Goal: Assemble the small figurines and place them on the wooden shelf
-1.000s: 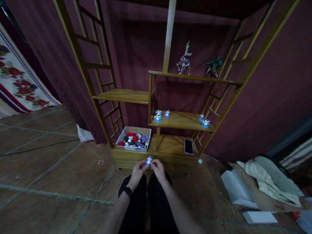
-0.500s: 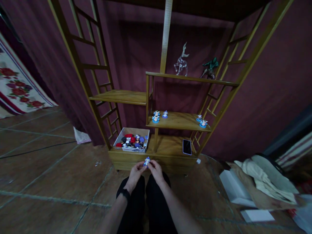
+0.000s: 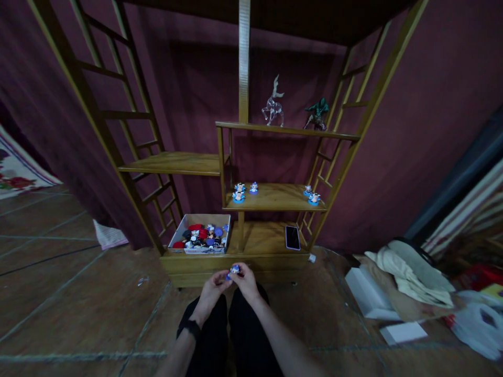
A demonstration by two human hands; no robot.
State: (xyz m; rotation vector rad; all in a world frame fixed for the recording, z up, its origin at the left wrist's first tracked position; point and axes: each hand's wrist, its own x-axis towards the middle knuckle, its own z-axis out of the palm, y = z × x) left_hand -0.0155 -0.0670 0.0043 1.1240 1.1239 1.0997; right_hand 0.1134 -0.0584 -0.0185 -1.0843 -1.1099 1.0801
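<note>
Between my two hands, in front of the cabinet's base, is a small purple and white toy figurine (image 3: pixel 234 269), tilted. The fingers of my left hand (image 3: pixel 214 287) are closed at its lower left side. My right hand (image 3: pixel 245 280) pinches it from the right, hiding part of it. Beyond my hands, an open cardboard box (image 3: pixel 229 235) on the bottom shelf holds a heap of red, purple, black and white figurines. Similar small figurines stand on the middle shelf (image 3: pixel 275 201): a group at its left end, including a purple one (image 3: pixel 253 188), and two blue-based ones (image 3: pixel 314 198) at the right.
A phone (image 3: pixel 292 237) lies on the bottom shelf at the right. Above stand a clear deer ornament (image 3: pixel 273 107) and a dark green figure (image 3: pixel 317 114). White boxes (image 3: pixel 369 296), cloth and a plastic bag (image 3: pixel 477 324) lie on the floor at the right.
The figurine has gone from upright to tilted between my hands, and my right fingers now cover more of it. The camera view has shifted, so the cabinet appears farther left.
</note>
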